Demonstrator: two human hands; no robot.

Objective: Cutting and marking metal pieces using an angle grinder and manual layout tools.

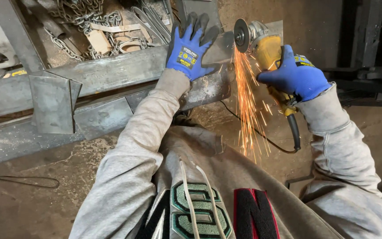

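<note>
Angle grinder (266, 48) in right hand (296, 76)

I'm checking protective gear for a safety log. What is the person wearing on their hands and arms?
Both the left hand and the right hand wear blue knit work gloves with black coated fingers and a small yellow-and-black label patch on the back. Both arms are covered by long, loose light-grey sweatshirt sleeves with ribbed cuffs reaching the gloves.

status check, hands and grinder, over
Left hand flat on steel beam. Right hand gripping yellow angle grinder, disc at beam end, sparks falling. Power cord trails below.
</note>
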